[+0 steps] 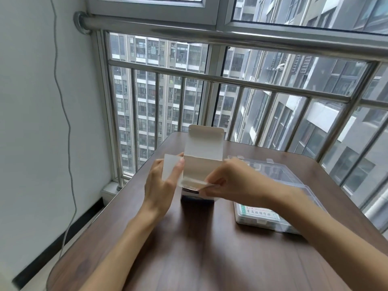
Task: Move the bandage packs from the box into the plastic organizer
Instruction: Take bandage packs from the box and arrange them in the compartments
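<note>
A small cardboard box (202,164) stands upright on the brown table (189,248), its white lid flap raised toward the window. My left hand (161,183) grips the box's left side, thumb on the side flap. At the box's front opening my right hand (228,181) pinches a thin pale bandage pack (193,182) that lies blurred across the opening. To the right sits the clear plastic organizer (294,177), lid open, a green-and-white printed pack (260,214) lying in its near part. My right forearm hides part of the organizer.
The table stands in a corner against a metal window railing (231,80). A white wall (31,122) with a hanging grey cable (69,133) is on the left. Bare tabletop stretches in front of the box.
</note>
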{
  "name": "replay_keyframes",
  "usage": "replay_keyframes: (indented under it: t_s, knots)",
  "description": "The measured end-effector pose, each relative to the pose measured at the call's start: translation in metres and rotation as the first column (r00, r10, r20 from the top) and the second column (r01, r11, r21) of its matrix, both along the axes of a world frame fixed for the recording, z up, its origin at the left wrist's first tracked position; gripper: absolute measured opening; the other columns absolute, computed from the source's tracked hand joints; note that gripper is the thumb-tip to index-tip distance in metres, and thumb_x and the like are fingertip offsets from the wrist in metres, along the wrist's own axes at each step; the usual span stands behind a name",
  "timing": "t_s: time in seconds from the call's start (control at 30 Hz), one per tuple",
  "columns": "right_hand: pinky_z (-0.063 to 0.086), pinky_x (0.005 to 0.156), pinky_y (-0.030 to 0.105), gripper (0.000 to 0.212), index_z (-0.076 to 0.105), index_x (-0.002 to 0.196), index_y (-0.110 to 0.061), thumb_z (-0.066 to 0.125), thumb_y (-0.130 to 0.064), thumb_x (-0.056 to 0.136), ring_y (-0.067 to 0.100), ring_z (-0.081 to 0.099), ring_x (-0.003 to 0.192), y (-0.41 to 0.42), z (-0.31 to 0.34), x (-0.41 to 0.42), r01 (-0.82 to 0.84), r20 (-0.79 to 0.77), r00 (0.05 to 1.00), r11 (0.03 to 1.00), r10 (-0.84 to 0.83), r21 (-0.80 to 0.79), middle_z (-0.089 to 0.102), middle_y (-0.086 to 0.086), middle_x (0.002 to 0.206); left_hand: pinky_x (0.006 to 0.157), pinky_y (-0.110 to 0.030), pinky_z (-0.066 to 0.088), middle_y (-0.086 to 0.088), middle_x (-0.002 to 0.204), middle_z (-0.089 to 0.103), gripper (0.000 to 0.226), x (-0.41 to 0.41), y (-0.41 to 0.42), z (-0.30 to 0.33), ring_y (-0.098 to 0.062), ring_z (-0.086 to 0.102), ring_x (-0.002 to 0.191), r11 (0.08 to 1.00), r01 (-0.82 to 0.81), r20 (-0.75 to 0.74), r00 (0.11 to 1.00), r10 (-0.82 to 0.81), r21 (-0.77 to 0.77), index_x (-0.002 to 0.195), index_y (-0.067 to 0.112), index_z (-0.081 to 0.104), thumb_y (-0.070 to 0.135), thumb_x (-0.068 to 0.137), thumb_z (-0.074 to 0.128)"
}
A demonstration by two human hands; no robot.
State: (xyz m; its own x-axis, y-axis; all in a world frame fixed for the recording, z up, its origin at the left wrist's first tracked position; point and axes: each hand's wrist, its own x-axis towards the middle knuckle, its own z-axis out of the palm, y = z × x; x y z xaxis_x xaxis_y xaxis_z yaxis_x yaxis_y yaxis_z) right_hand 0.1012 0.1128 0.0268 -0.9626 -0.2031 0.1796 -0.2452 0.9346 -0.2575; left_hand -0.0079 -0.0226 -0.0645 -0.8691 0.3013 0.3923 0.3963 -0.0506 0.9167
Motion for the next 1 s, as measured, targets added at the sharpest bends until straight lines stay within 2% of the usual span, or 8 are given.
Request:
replay_keyframes:
  t_s: [0.13,0.27,0.4,0.5,0.6,0.7,0.8,1.0]
  knots:
    - [0.02,0.05,0.025,0.039,0.057,0.059,0.003,0.068,-0.023,0.086,0.012,0.019,0.056,0.008,0.005,-0.005,0.035,-0.011,0.999,0.997,-0.036,-0.071,0.023,0.001,0.065,0.097,-0.037,0.046,0.012,0.102,0.072,0.033,0.001,-0.001,0.007,-0.006,0.064,0.102,0.998,0.047,0.071,0.996,-0.05,0.044,0.104,0.037,0.071,0.056,0.084,0.054]
    - [0.043,0.051,0.023,0.022,0.071,0.072,0.005,0.064,-0.008,0.087,0.006,0.048,0.048,0.018,0.001,-0.019,0.175,-0.069,0.977,0.941,-0.202,-0.29,0.055,0.011,0.054,0.08,-0.021,0.048,0.013,0.092,0.074,0.02,-0.001,0.001,0.021,-0.001,0.067,0.09,0.992,0.112,0.139,0.983,-0.119,0.06,0.09,0.03,0.073,0.029,0.096,0.054]
    - [0.055,0.057,0.019,0.021,0.069,0.101,0.005,0.065,-0.01,0.087,0.01,0.068,0.062,0.024,0.007,-0.027,0.288,0.032,0.935,0.702,-0.354,-0.651,0.071,0.012,0.079,0.086,-0.031,0.047,0.004,0.1,0.07,0.013,-0.02,0.004,0.03,-0.015,0.062,0.097,0.991,0.104,0.221,0.972,-0.083,-0.081,0.098,0.027,0.066,0.037,0.091,0.06]
    - [0.053,0.059,0.013,0.026,0.066,0.106,0.004,0.067,-0.011,0.084,0.007,0.069,0.065,0.028,0.012,-0.024,0.322,0.175,0.922,0.43,-0.346,-0.843,0.07,0.006,0.085,0.099,-0.04,0.046,-0.003,0.124,0.06,0.056,-0.027,0.003,0.036,-0.018,0.056,0.111,0.982,0.045,0.245,0.97,0.001,-0.182,0.124,0.022,0.054,0.054,0.08,0.065]
    - [0.057,0.067,0.018,0.016,0.069,0.096,-0.002,0.066,-0.009,0.082,0.015,0.07,0.074,0.032,0.013,-0.013,0.311,0.236,0.928,0.25,-0.289,-0.917,0.071,0.008,0.091,0.095,-0.036,0.045,-0.001,0.13,0.056,0.074,-0.015,-0.003,0.045,-0.016,0.054,0.111,0.943,-0.188,0.024,0.979,0.202,-0.274,0.135,0.019,0.045,0.063,0.077,0.06]
    - [0.057,0.072,0.02,0.017,0.072,0.094,-0.006,0.067,-0.011,0.079,0.019,0.07,0.08,0.032,0.008,0.002,0.265,0.214,0.949,0.222,-0.231,-0.938,0.073,0.01,0.095,0.064,-0.024,0.043,0.007,0.091,0.065,0.042,0.014,-0.008,0.062,-0.008,0.059,0.08,0.892,-0.421,-0.306,0.881,0.359,-0.166,0.107,0.023,0.062,0.058,0.085,0.052]
    - [0.057,0.08,0.024,0.028,0.072,0.099,-0.007,0.068,-0.018,0.073,0.021,0.07,0.084,0.032,0.002,0.018,0.235,0.191,0.963,0.243,-0.191,-0.941,0.073,0.011,0.098,0.05,-0.017,0.037,0.008,0.062,0.063,0.037,0.037,0.007,0.077,0.0,0.051,0.048,0.975,-0.031,-0.021,0.999,0.027,-0.22,0.086,0.024,0.068,0.055,0.089,0.048]
    - [0.057,0.067,0.023,0.017,0.072,0.097,-0.014,0.068,-0.008,0.082,0.019,0.071,0.07,0.043,-0.013,0.049,0.19,0.046,0.936,0.39,-0.348,-0.901,0.075,0.003,0.081,0.049,-0.01,0.042,0.005,0.072,0.072,0.019,0.055,0.035,0.065,0.002,0.061,0.059,0.908,0.411,0.374,0.857,-0.354,-0.083,0.103,0.019,0.07,0.029,0.09,0.063]
